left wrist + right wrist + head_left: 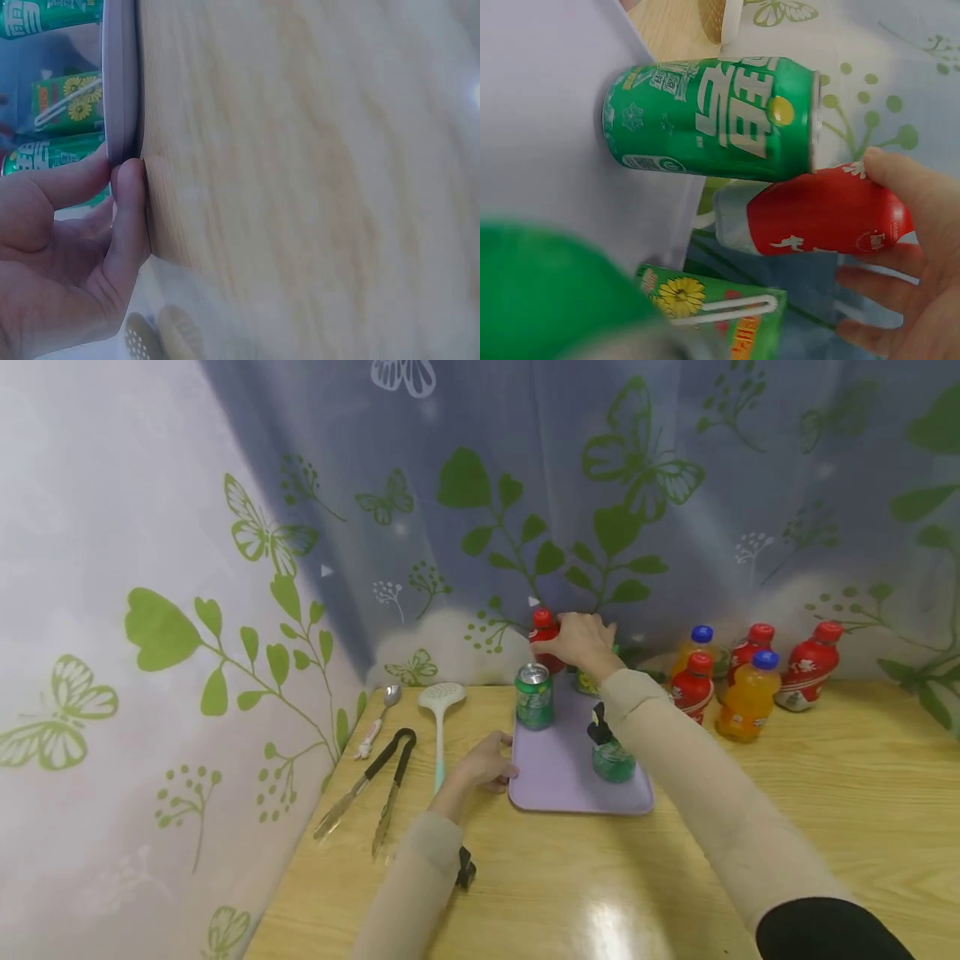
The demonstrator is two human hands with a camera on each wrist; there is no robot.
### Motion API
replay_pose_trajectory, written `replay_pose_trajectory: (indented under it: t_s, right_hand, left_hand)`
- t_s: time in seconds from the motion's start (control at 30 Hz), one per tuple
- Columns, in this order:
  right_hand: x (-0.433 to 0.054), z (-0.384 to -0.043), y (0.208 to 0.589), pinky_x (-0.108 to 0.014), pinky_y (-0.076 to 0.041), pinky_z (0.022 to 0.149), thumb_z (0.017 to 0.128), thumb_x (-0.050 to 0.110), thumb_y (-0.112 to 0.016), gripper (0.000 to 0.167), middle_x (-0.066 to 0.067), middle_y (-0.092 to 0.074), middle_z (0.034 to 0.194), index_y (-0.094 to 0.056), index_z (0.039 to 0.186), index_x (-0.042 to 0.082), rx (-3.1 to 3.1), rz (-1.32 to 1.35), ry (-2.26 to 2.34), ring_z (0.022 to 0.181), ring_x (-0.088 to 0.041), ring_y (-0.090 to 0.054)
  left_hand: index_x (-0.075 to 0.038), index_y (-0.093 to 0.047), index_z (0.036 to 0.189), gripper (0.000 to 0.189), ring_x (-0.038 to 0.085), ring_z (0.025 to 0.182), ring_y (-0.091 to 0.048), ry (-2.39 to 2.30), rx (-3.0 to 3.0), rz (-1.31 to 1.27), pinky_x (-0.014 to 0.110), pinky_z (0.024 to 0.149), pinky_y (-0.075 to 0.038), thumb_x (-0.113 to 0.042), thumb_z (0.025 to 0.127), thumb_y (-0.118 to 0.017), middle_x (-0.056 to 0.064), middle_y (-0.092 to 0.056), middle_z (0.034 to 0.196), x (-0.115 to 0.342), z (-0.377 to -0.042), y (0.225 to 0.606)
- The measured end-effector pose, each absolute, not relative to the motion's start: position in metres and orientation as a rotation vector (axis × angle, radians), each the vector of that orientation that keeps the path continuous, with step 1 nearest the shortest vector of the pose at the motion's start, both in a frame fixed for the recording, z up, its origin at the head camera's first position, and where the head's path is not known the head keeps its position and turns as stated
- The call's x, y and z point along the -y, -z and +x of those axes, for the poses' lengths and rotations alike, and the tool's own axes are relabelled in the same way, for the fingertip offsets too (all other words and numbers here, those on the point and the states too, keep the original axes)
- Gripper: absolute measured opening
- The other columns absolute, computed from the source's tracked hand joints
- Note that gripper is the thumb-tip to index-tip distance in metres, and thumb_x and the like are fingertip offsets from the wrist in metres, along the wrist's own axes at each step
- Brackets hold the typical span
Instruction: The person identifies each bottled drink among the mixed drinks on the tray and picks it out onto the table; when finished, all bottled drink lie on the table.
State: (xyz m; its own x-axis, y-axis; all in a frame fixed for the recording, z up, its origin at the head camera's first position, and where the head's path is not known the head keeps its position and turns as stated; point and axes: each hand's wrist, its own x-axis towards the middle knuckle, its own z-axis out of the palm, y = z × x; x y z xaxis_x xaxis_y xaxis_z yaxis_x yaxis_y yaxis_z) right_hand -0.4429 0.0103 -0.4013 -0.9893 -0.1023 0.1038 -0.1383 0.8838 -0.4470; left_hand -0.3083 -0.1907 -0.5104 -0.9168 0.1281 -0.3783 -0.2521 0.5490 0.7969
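Note:
My left hand (483, 766) pinches the left rim of a lilac tray (558, 781), thumb above and fingers at its underside in the left wrist view. At the tray's far left corner my right hand (581, 639) holds a red bottle (543, 625), thumb on one side and fingers on the other near its cap end. A green soda can (534, 697) stands on the tray just in front of that bottle. A second green can (613, 762) is at the tray's right, partly behind the right wrist. A green drink carton with yellow flowers (712, 307) stands at the back, mostly covered by the right hand in the head view.
Left of the tray lie a slotted turner (441, 697), black-handled tongs (390, 768) and a spoon (382, 718). Beyond my right forearm stand red bottles (810, 666) and orange drink bottles (750, 693). A patterned curtain (525, 485) hangs behind the wooden table (825, 793).

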Motion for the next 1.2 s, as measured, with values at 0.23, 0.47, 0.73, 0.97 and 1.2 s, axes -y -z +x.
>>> replay_pose_trajectory:
  t_s: [0.23, 0.47, 0.73, 0.97, 1.2]
  right_hand:
    - [-0.020, -0.427, 0.383, -0.059, -0.050, 0.104, 0.087, 0.060, -0.074, 0.067, -0.011, -0.075, 0.123, -0.066, 0.134, 0.013, 2.885, 0.318, -0.749, 0.111, -0.033, -0.067]
    - [-0.027, -0.415, 0.371, -0.048, -0.063, 0.090, 0.090, 0.050, -0.076, 0.063, -0.014, -0.076, 0.123, -0.065, 0.134, 0.007, 2.764, 0.395, -0.950, 0.106, -0.034, -0.072]
    - [-0.038, -0.393, 0.363, -0.046, -0.065, 0.085, 0.091, 0.044, -0.073, 0.064, -0.013, -0.075, 0.122, -0.052, 0.144, 0.014, 2.650, 0.455, -1.125, 0.104, -0.032, -0.073]
    - [-0.052, -0.379, 0.363, -0.047, -0.066, 0.083, 0.094, 0.043, -0.075, 0.061, -0.014, -0.076, 0.118, -0.053, 0.145, 0.019, 2.549, 0.487, -1.235, 0.103, -0.031, -0.073]
    - [-0.064, -0.370, 0.364, -0.048, -0.063, 0.079, 0.094, 0.048, -0.076, 0.061, -0.014, -0.077, 0.117, -0.056, 0.146, 0.023, 2.509, 0.499, -1.084, 0.100, -0.031, -0.073]
  left_hand:
    - [-0.006, -0.043, 0.154, 0.062, 0.013, 0.068, -0.058, -1.316, -2.402, -0.105, 0.020, 0.059, -0.060, 0.001, 0.097, -0.067, 0.007, -0.057, 0.086, 0.189, -0.304, 0.505]
    - [-0.005, -0.041, 0.154, 0.062, 0.013, 0.067, -0.057, -1.331, -2.400, -0.102, 0.020, 0.060, -0.060, 0.002, 0.098, -0.066, 0.006, -0.056, 0.085, 0.190, -0.302, 0.501]
    - [-0.005, -0.041, 0.155, 0.064, 0.013, 0.067, -0.058, -1.319, -2.396, -0.099, 0.020, 0.060, -0.060, 0.002, 0.097, -0.066, 0.006, -0.057, 0.084, 0.188, -0.300, 0.502]
    - [-0.005, -0.042, 0.154, 0.063, 0.012, 0.065, -0.057, -1.335, -2.399, -0.104, 0.020, 0.058, -0.060, 0.003, 0.096, -0.066, 0.006, -0.058, 0.084, 0.187, -0.301, 0.505]
    - [-0.004, -0.042, 0.153, 0.063, 0.012, 0.063, -0.057, -1.354, -2.394, -0.103, 0.018, 0.054, -0.058, 0.005, 0.095, -0.066, 0.006, -0.057, 0.082, 0.186, -0.303, 0.508]
